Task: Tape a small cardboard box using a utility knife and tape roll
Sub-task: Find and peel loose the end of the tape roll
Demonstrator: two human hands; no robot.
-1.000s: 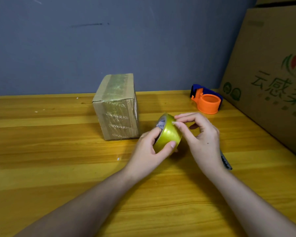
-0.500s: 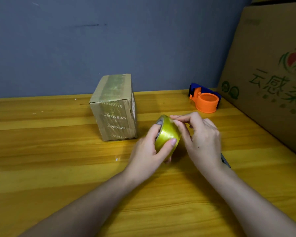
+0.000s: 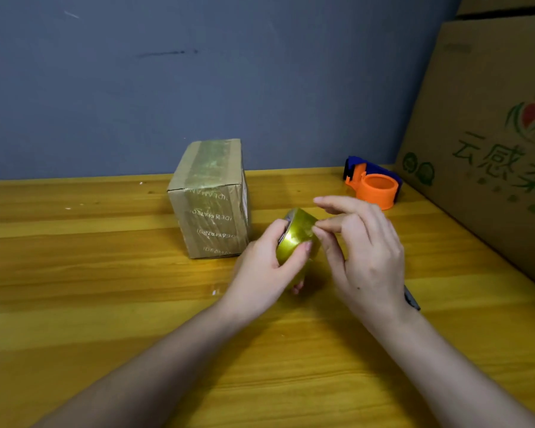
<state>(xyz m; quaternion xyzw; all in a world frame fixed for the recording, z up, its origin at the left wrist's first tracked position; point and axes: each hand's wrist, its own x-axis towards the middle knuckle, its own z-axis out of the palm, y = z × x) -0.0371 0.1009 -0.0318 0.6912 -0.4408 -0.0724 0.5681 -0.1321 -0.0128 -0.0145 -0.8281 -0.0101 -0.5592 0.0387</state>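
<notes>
A small cardboard box stands on the wooden table, tape running over its top and down its front. Just right of it my left hand grips a yellowish tape roll held on edge above the table. My right hand is at the roll's right side, thumb and forefinger tips pinching at the tape surface, the other fingers spread out. A dark utility knife lies on the table, mostly hidden behind my right wrist.
An orange and blue tape dispenser sits at the back right of the table. A large printed cardboard carton leans along the right edge. A grey wall closes off the back.
My right fingertips have shifted down the roll's outer face and the upper fingers have spread open. The left hand has kept its grip on the roll, turning it slightly.
</notes>
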